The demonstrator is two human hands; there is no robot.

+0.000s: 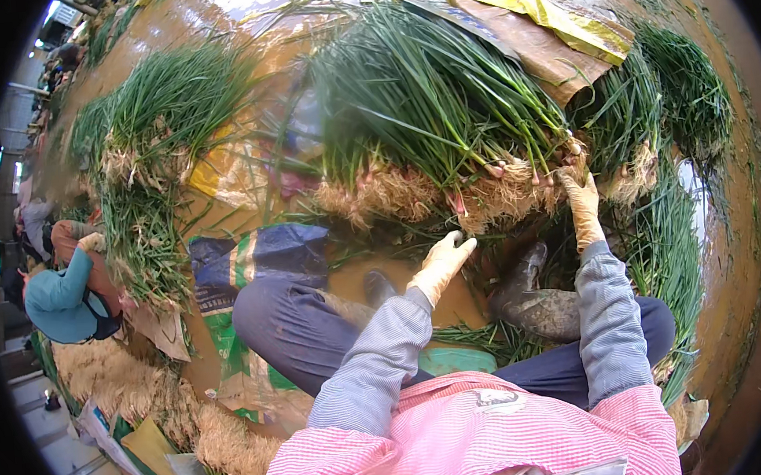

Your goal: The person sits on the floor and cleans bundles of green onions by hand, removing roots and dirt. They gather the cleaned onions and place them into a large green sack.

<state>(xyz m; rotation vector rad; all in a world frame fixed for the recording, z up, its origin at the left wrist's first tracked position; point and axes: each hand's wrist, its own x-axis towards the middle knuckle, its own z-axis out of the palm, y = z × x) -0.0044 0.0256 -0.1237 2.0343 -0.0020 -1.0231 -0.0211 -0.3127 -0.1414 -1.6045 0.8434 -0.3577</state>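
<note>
A thick heap of green garlic lies before me, its leaves pointing away and its shaggy pale roots towards me. My right hand, in a cream glove, is at the roots on the heap's right end, just below a whitish bulb. Whether its fingers are closed around any stalk is hidden by the roots. Similarly gloved, my left hand is held below the heap's front edge with thumb and fingers apart. A pinkish garlic stem hangs just above it.
More green garlic lies at the right, partly under a brown and yellow sack. Printed sacks cover muddy ground by my left knee. Leftward, a crouching person in a teal top is beside another garlic pile. My boots stand below the heap.
</note>
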